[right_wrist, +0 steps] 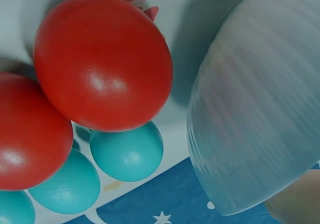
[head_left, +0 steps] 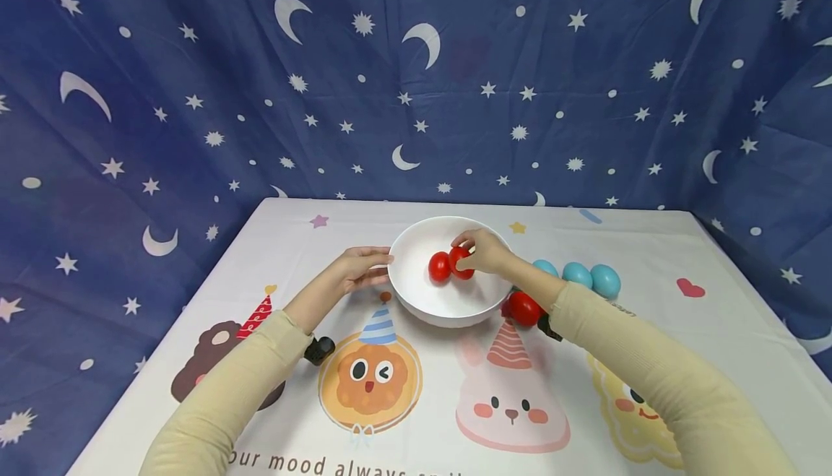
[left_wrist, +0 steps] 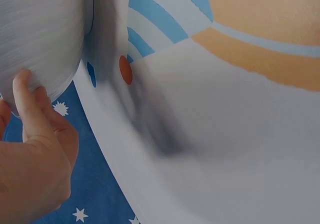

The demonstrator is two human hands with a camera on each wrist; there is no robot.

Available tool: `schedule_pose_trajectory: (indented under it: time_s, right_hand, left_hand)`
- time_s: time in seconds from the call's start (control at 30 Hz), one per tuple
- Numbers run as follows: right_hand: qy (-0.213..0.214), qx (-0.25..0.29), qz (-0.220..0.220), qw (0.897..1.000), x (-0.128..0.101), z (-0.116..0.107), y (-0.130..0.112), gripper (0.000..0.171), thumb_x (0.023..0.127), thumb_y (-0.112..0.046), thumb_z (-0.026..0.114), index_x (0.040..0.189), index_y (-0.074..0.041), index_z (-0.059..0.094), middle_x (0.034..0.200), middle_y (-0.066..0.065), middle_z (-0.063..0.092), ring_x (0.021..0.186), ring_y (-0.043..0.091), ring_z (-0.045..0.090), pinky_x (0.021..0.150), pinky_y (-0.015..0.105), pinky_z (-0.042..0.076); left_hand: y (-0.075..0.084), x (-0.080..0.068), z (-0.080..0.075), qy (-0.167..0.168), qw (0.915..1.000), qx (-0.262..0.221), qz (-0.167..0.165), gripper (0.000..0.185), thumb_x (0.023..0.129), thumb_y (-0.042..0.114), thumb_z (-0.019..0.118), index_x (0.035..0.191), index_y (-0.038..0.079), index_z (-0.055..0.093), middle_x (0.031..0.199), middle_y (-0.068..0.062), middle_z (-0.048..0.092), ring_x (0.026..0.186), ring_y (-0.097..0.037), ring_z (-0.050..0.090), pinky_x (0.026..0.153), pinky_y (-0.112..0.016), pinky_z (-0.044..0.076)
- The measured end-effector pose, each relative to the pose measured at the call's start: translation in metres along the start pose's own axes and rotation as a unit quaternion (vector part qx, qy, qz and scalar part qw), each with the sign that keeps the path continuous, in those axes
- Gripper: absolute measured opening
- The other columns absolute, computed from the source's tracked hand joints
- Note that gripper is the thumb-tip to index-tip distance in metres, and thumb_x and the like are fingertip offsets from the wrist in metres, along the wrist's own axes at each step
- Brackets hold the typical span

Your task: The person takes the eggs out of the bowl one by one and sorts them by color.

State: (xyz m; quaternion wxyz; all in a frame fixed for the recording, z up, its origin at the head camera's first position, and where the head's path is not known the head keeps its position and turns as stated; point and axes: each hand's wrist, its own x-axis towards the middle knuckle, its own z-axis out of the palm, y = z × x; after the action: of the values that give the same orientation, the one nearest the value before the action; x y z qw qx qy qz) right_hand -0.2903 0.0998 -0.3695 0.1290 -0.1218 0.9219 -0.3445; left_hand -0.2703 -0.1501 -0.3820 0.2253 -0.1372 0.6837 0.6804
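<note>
A white bowl [head_left: 416,295] stands near the middle of the table. Inside it lies a smooth, slightly oval red ball [head_left: 439,267]. My right hand [head_left: 484,251] reaches over the bowl's right rim and pinches a second red ball [head_left: 461,264] between thumb and fingers, right beside the first. At the left rim, my left hand [head_left: 361,266] touches the bowl with rather straight fingers; the left wrist view has its fingertips against the outer wall. Two more red balls [right_wrist: 102,64] lie outside, right of the bowl. The right wrist view hides most of my right hand behind the bowl.
Several blue egg-shaped balls [head_left: 606,281] lie on the table right of the bowl, behind my right forearm. A white cloth [head_left: 312,245] with cartoon prints covers the table. A blue curtain [head_left: 416,100] with moons and stars hangs at the back and sides.
</note>
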Motion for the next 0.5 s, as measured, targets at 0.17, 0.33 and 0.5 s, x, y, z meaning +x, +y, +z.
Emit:
schedule_pose_trajectory:
  time_s: [0.17, 0.33, 0.5]
  right_hand:
    - [0.000, 0.014, 0.000, 1.000, -0.003, -0.001, -0.001, 0.038, 0.082, -0.003, 0.067, 0.119, -0.003, 0.061, 0.122, 0.020, 0.057, 0.109, 0.032, 0.054, 0.086, 0.036, 0.060]
    - [-0.004, 0.034, -0.014, 0.999, -0.007, -0.004, -0.002, 0.039, 0.082, -0.003, 0.066, 0.121, -0.002, 0.060, 0.123, 0.021, 0.057, 0.110, 0.034, 0.055, 0.086, 0.036, 0.060]
    - [-0.008, 0.055, -0.037, 0.998, -0.011, -0.007, -0.003, 0.042, 0.083, -0.002, 0.065, 0.124, -0.001, 0.057, 0.126, 0.022, 0.056, 0.107, 0.035, 0.058, 0.087, 0.038, 0.060]
  left_hand:
    - [-0.001, 0.002, 0.000, -0.003, 1.0000, -0.003, -0.002, 0.049, 0.092, 0.008, 0.060, 0.138, 0.003, 0.045, 0.104, -0.007, 0.059, 0.068, -0.007, 0.065, 0.072, -0.017, 0.060]
    - [0.000, 0.001, 0.001, -0.001, 1.0000, 0.000, -0.003, 0.048, 0.092, 0.007, 0.059, 0.138, 0.004, 0.046, 0.104, -0.005, 0.056, 0.071, -0.006, 0.062, 0.070, -0.016, 0.060]
    - [-0.001, 0.000, 0.001, 0.001, 1.0000, -0.002, -0.004, 0.048, 0.092, 0.008, 0.058, 0.139, 0.004, 0.045, 0.102, -0.004, 0.054, 0.069, -0.006, 0.061, 0.068, -0.015, 0.060]
